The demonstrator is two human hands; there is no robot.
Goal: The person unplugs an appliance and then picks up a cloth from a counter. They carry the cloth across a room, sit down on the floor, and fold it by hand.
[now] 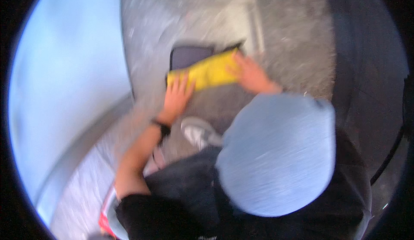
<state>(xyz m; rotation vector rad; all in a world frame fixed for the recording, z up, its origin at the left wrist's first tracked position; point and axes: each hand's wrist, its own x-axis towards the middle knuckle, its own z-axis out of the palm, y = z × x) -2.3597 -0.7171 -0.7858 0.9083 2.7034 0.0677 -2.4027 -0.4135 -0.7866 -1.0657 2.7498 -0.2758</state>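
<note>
A bright yellow, flat, flexible piece [210, 73] spans between my two hands, tilted up towards the right. My left hand [176, 94] lies over its left end with the fingers on top and a dark band on the wrist. At the right end, my right hand [254, 76] grips the piece, its fingers on the yellow face. Directly behind the yellow piece shows a dark grey panel with a black edge [190, 57]; whether the two are joined, I cannot tell. A small black corner [237, 46] sticks out at the upper right. Motion blur hides fine detail.
A large pale blue-white panel [71, 52] rises at left. Rough grey ground [291, 46] runs beneath, with a dark surface [359, 62] along the right. My light-blue-clad knee [278, 152] and a pale shoe [195, 131] are close below. Something red [105, 222] shows at lower left.
</note>
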